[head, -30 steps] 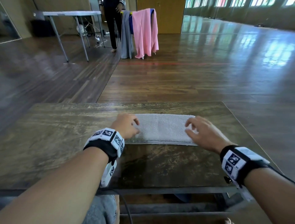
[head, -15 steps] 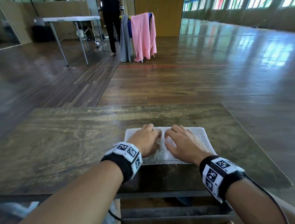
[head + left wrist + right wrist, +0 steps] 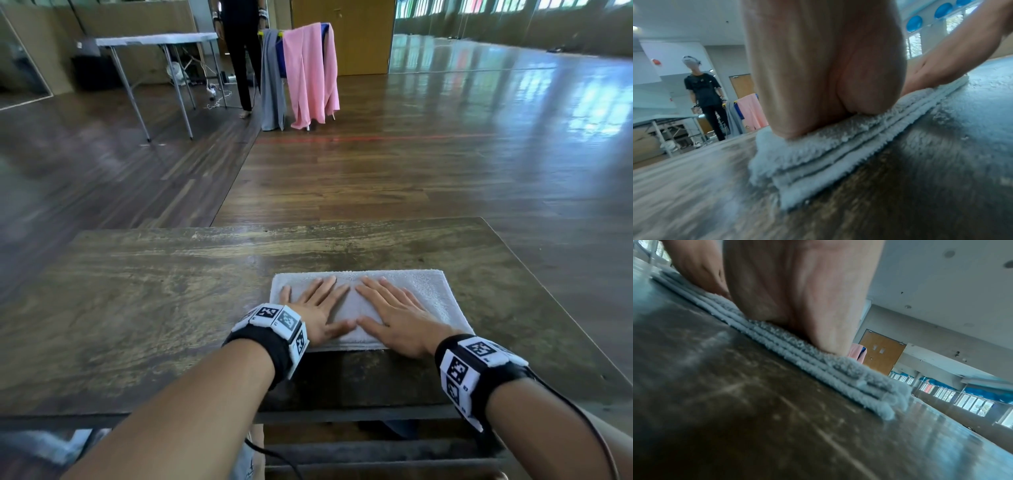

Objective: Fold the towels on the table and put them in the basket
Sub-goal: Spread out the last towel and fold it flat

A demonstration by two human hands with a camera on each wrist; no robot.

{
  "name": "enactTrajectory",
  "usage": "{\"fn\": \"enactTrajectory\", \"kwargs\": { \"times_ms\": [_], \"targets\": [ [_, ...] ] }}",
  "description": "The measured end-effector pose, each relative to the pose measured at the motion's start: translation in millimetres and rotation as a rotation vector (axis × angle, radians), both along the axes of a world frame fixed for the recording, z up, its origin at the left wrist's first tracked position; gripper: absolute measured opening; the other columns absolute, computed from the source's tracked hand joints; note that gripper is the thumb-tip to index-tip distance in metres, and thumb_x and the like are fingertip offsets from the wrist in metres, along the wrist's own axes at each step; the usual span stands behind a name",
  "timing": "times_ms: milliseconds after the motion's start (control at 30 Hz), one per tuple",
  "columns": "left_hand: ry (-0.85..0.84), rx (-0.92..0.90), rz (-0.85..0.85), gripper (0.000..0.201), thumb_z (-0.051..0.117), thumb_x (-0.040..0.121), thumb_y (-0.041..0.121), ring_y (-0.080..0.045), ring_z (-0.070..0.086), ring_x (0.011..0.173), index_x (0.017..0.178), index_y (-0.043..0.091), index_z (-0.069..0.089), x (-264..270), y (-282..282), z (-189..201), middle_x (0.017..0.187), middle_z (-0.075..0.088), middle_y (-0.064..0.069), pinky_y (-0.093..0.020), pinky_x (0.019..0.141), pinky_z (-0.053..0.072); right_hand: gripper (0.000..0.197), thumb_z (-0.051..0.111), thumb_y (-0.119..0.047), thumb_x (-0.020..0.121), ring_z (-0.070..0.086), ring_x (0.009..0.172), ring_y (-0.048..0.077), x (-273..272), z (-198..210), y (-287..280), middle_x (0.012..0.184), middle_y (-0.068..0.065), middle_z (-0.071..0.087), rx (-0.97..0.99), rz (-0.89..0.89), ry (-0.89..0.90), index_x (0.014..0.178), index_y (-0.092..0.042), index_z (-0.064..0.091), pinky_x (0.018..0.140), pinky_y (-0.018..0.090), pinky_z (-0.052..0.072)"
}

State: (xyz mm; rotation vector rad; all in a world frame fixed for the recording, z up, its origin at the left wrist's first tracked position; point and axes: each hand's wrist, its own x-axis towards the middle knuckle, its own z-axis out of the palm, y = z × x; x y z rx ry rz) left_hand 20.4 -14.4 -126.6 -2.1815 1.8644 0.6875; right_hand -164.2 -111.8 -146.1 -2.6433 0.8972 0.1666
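A white towel [image 3: 428,291] lies folded into a flat rectangle on the dark wooden table [image 3: 137,308], near its front edge. My left hand [image 3: 317,310] lies flat on the towel's left half with fingers straight and spread. Beside it, my right hand [image 3: 394,313] presses flat on the middle of the towel. The wrist views show the heel of my left hand [image 3: 824,73] and of my right hand [image 3: 797,293] bearing down on the stacked layers of the towel [image 3: 818,155] [image 3: 818,365]. No basket is in view.
Beyond the table's far edge is open wooden floor. A rack with a pink cloth [image 3: 310,72] and a grey cloth [image 3: 272,82] stands far back. A person in black [image 3: 241,51] stands beside a folding table [image 3: 157,41] at the back left.
The long towel strip has been folded to about half its length. Both hands moved from its ends to its middle and went from curled to lying flat with fingers spread.
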Motion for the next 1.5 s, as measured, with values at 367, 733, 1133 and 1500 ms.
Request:
{"fn": "enactTrajectory", "kwargs": {
  "times_ms": [367, 733, 1133, 1500],
  "targets": [
    [0.016, 0.046, 0.023, 0.099, 0.029, 0.078, 0.09, -0.011, -0.029, 0.147, 0.148, 0.048, -0.027, 17.1, 2.5, -0.5, 0.157, -0.037, 0.015, -0.062, 0.116, -0.015, 0.082, 0.022, -0.076, 0.094, -0.024, 0.152, 0.01, -9.7, 1.4, -3.2, 0.166, -0.017, -0.021, 0.024, -0.091, 0.064, 0.159, -0.038, -0.011, 0.122, 0.038, -0.012],
    [-0.005, 0.092, 0.105, 0.115, 0.033, 0.063, 0.099, -0.013, -0.031, 0.147, 0.145, 0.049, -0.03, 39.1, 18.8, 2.6, 0.154, -0.041, 0.016, -0.072, 0.113, -0.006, 0.106, 0.025, -0.092, 0.078, -0.032, 0.149, 0.016, -28.2, 11.5, -23.6, 0.162, -0.015, -0.032, 0.141, -0.155, 0.203, 0.157, -0.039, -0.019, 0.122, 0.044, -0.01],
    [-0.082, 0.049, 0.122, 0.127, 0.027, 0.049, 0.107, -0.015, -0.025, 0.15, 0.145, 0.048, -0.031, 47.5, 20.8, -5.2, 0.159, -0.034, 0.012, -0.064, 0.114, -0.009, 0.115, 0.039, -0.094, 0.07, 0.001, 0.154, 0.026, -46.7, 26.5, -24.4, 0.167, 0.007, 0.015, -0.181, -0.302, 0.02, 0.157, -0.02, 0.023, 0.123, 0.048, 0.003],
    [-0.164, -0.164, 0.211, 0.095, 0.001, 0.08, 0.085, -0.028, 0.051, 0.122, 0.1, 0.02, 0.067, 2.6, 18.8, 29.6, 0.122, 0.064, -0.012, -0.059, 0.114, 0.012, 0.065, 0.052, -0.044, 0.1, 0.047, 0.132, 0.025, -20.2, 36.0, 12.4, 0.142, 0.004, 0.048, -0.016, -0.083, -0.082, 0.155, -0.022, 0.026, 0.107, 0.042, 0.043]
  ]
}}
